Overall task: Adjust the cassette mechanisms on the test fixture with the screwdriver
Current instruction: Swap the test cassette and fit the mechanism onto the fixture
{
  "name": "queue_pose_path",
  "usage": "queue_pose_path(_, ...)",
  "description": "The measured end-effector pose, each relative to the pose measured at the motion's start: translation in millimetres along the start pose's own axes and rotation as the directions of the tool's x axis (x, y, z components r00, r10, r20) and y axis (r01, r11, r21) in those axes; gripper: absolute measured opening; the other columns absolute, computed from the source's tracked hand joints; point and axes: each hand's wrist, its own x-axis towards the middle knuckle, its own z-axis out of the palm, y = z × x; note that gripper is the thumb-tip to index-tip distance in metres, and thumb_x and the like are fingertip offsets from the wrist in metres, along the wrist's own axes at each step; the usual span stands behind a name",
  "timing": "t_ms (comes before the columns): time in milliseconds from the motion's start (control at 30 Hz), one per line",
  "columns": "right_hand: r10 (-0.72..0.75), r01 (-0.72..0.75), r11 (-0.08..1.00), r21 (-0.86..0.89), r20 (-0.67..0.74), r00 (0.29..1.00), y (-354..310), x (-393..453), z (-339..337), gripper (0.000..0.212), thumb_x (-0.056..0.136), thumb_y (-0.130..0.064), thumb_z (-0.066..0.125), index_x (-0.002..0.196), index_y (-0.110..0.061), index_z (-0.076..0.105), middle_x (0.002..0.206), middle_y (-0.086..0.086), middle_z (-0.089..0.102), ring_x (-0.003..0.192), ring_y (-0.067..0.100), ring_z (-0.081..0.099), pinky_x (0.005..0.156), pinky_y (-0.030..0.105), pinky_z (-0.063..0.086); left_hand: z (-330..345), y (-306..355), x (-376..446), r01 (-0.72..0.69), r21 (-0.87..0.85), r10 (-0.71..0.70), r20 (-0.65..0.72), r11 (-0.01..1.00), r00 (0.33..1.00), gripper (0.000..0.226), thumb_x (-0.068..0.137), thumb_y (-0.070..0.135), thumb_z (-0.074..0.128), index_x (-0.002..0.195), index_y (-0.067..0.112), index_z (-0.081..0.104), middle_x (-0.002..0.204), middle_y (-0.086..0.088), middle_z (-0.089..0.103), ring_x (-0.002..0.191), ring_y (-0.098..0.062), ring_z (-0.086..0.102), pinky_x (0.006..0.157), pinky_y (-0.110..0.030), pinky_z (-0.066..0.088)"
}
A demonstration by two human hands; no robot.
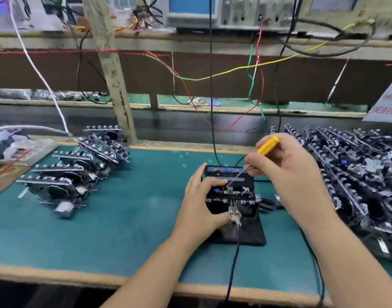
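Observation:
A black test fixture (246,234) sits on the green mat, centre right. A cassette mechanism (233,192) is mounted on it, with a cassette (226,172) behind and metal clips (234,213) on its front. My left hand (199,203) grips the mechanism's left side, thumb at the front and fingers over the top. My right hand (288,172) holds a yellow-handled screwdriver (267,146). Its thin shaft slants down-left, and the tip rests on the mechanism's upper middle.
Several cassette mechanisms (79,174) lie stacked on the left of the mat. A large heap of mechanisms (364,183) fills the right side. A black cable (234,263) runs from the fixture over the front edge. Coloured wires (253,85) hang from instruments on the rear shelf.

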Motion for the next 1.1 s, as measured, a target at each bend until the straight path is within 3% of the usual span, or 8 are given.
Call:
queue_pose_path(133, -0.085, 0.098, 0.972, -0.214, 0.067, 0.994, 3, -1, 14, 0.017, 0.093, -0.011, 0.071, 0.093, -0.019, 0.056, 0.079, -0.002, 0.070, 0.073, 0.015, 0.073, 0.075, 0.045, 0.061, 2, -4, -1, -0.010, 0.006, 0.010, -0.008, 1.000, 1.000, 0.067, 0.061, 0.027, 0.095, 0.113, 0.048, 0.058, 0.161, 0.016, 0.020, 0.150, -0.003, 0.022, 0.112, -0.017, 0.024)
queue_pose_path(233, -0.124, 0.144, 0.939, -0.312, 0.082, 0.989, 5, -2, 17, 0.015, 0.094, -0.015, 0.070, 0.094, -0.017, 0.055, 0.079, -0.003, 0.070, 0.072, 0.013, 0.071, 0.074, 0.050, 0.057, 2, -3, -1, -0.018, -0.001, 0.018, -0.014, 1.000, 1.000, 0.070, 0.061, 0.026, 0.095, 0.109, 0.055, 0.053, 0.164, 0.012, 0.020, 0.150, -0.004, 0.022, 0.116, -0.024, 0.027)
queue_pose_path(500, -0.105, 0.119, 0.953, -0.277, 0.064, 0.992, 6, 0, 18, 0.015, 0.094, -0.012, 0.069, 0.099, -0.015, 0.055, 0.080, -0.005, 0.069, 0.073, 0.013, 0.072, 0.075, 0.046, 0.060, 3, -4, -2, -0.016, 0.004, 0.016, -0.025, 1.000, 1.000, 0.072, 0.060, 0.025, 0.096, 0.113, 0.053, 0.055, 0.166, 0.010, 0.020, 0.151, -0.006, 0.022, 0.118, -0.031, 0.030)
queue_pose_path(667, -0.091, 0.108, 0.957, -0.271, 0.074, 0.993, 6, 0, 16, 0.015, 0.095, -0.012, 0.069, 0.095, -0.017, 0.055, 0.078, -0.004, 0.070, 0.072, 0.012, 0.073, 0.074, 0.046, 0.061, 3, -4, -1, -0.028, 0.003, 0.028, -0.023, 1.000, 0.999, 0.073, 0.062, 0.026, 0.095, 0.110, 0.057, 0.051, 0.165, 0.012, 0.020, 0.151, -0.004, 0.020, 0.114, -0.024, 0.026)
queue_pose_path(833, -0.085, 0.103, 0.955, -0.279, 0.078, 0.993, 6, 0, 17, 0.013, 0.095, -0.011, 0.069, 0.098, -0.014, 0.056, 0.081, -0.004, 0.071, 0.072, 0.012, 0.073, 0.074, 0.045, 0.061, 3, -4, -2, -0.021, 0.007, 0.021, -0.013, 1.000, 1.000, 0.074, 0.062, 0.026, 0.095, 0.105, 0.065, 0.049, 0.165, 0.017, 0.018, 0.150, -0.001, 0.019, 0.104, -0.005, 0.019)
queue_pose_path(1100, -0.083, 0.096, 0.957, -0.273, 0.060, 0.995, 6, 0, 17, 0.014, 0.095, -0.011, 0.069, 0.099, -0.010, 0.056, 0.083, -0.006, 0.070, 0.072, 0.014, 0.072, 0.075, 0.046, 0.060, 3, -4, -3, -0.026, 0.012, 0.026, -0.009, 1.000, 1.000, 0.078, 0.063, 0.024, 0.094, 0.106, 0.069, 0.047, 0.165, 0.019, 0.017, 0.149, 0.000, 0.020, 0.103, -0.009, 0.023)
